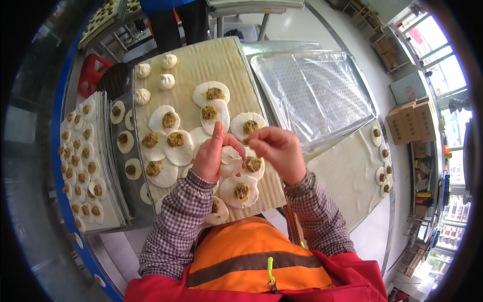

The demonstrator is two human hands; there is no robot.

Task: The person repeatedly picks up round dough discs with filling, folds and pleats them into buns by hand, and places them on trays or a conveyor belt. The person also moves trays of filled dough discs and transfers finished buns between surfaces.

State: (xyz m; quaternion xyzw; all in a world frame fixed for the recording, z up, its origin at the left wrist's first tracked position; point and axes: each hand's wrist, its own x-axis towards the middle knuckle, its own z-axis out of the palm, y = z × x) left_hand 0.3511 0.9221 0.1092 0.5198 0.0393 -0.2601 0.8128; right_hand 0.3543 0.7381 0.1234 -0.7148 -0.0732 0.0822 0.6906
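In my left hand (214, 153) rests a white stuffed bun (231, 161), its dough gathered into folds on top; the fingers curl round it and the thumb points up. Just to its right, my right hand (279, 149) has thumb and forefinger pinched together, and whatever is between the tips is too small to make out. Flat dough rounds topped with brownish-green filling, such as one filled wrapper (240, 193), lie around and under both hands, some overlapping. Several closed, pleated buns (166, 81) sit at the far left of the cloth-covered board (201, 63).
More filled wrappers cover a tray (108, 201) at the left. A metal tray under clear plastic (312, 90) lies at the far right, with a cloth-covered board (342, 176) nearer. A person in dark trousers (193, 22) stands beyond the board. Cardboard boxes (410, 121) are stacked along the right.
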